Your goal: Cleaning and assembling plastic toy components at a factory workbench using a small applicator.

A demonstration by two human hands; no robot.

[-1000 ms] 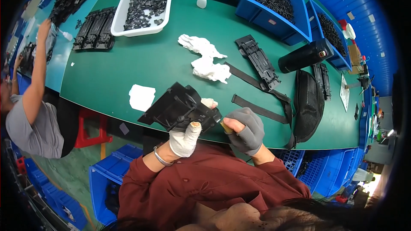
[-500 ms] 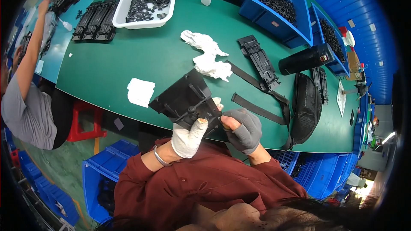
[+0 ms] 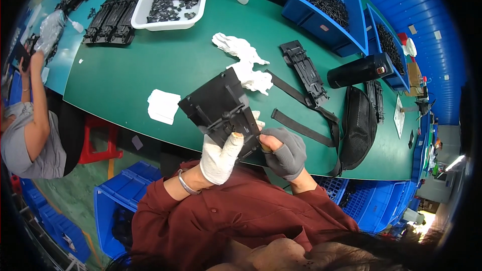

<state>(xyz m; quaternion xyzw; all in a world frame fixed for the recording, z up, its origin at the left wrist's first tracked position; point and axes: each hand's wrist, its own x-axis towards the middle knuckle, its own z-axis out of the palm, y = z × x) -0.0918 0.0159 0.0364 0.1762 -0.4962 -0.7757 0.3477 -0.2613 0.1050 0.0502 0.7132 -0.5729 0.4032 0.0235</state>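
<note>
A black moulded plastic chassis part (image 3: 218, 103), with a flat panel and a raised bar across it, is held tilted above the table's near edge. My left hand (image 3: 221, 158), in a white glove with the thumb tip bare, is closed round its near side, thumb on top. At the right edge of the part my right hand (image 3: 286, 154), in a grey glove with bare fingertips, is closed in a pinch. What sits between those fingertips is too small to make out. White crumpled cloths (image 3: 246, 65) lie just beyond the part.
On the green table (image 3: 110, 75) are a white tray (image 3: 135, 17) of small black pieces, blue bins (image 3: 321, 27) of black parts, another chassis (image 3: 304, 73), a black bottle (image 3: 359, 70) and a black strapped bag (image 3: 359, 130). A co-worker (image 3: 35, 130) sits at left.
The chassis part has tilted, its broad panel now turned more toward me; both hands keep nearly the same place. The co-worker's raised arm has come down, and a dark part is in that person's hands.
</note>
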